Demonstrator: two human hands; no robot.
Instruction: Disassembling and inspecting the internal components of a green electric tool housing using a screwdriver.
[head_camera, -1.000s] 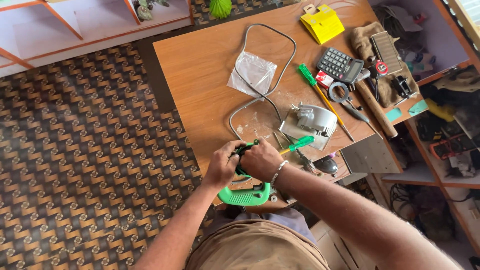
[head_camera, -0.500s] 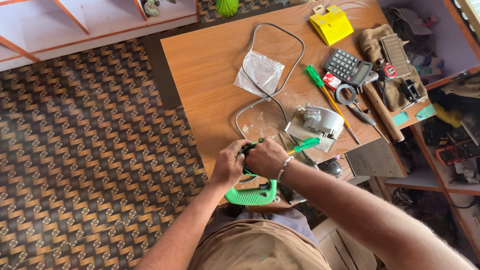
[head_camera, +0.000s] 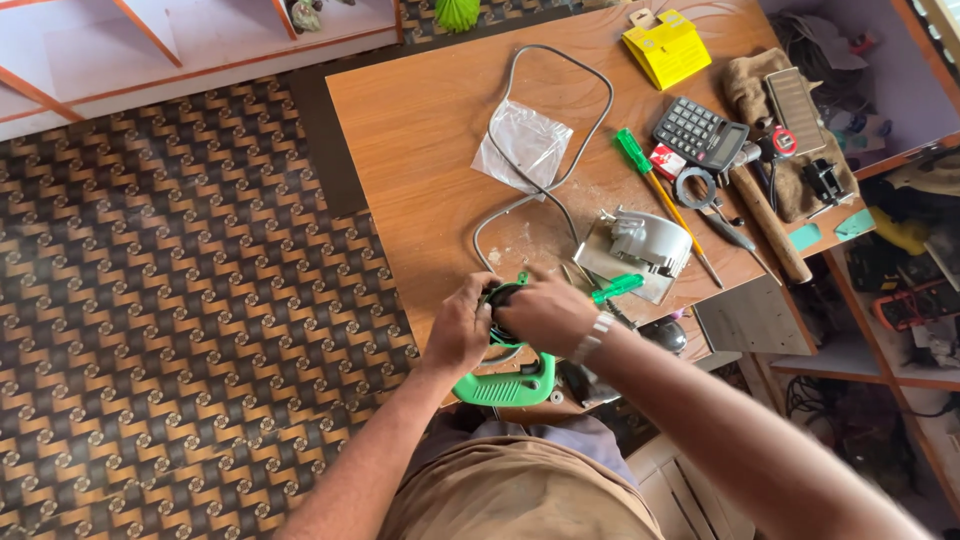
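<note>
Leftmost, a patterned floor (head_camera: 180, 300) fills the left half of the frame, with a pale shelf (head_camera: 150, 50) along the upper left. Just left of centre, the left hand (head_camera: 462, 328) is wrapped shut around the dark, round head of a green tool (head_camera: 505, 385), whose handle lies on the near edge of the counter (head_camera: 420, 130) and points toward the person. Touching it from the right, the right hand (head_camera: 545, 312) covers the head, fingers curled closed on it; what the fingertips pinch is hidden. A grey cable (head_camera: 560, 120) loops from the tool up across the middle of the counter, passing over a clear bag (head_camera: 525, 145).

Judging from the two-handed hold, a part at the head is being fitted or turned. To do that well, the left hand should steady the body firmly against the counter while the right works with small, even motions, keeping the cable slack so it does not tug the tool.

Right of the hands lie a small green-handled driver (head_camera: 618, 288) and a grey metal housing (head_camera: 645, 240) on a plate. Further right are a long green-handled screwdriver (head_camera: 655, 195), a calculator (head_camera: 700, 133), a wooden-handled hammer (head_camera: 770, 225) and, in the upper part, a yellow packet (head_camera: 668, 47). Cluttered shelves (head_camera: 900, 280) fill the right edge.
</note>
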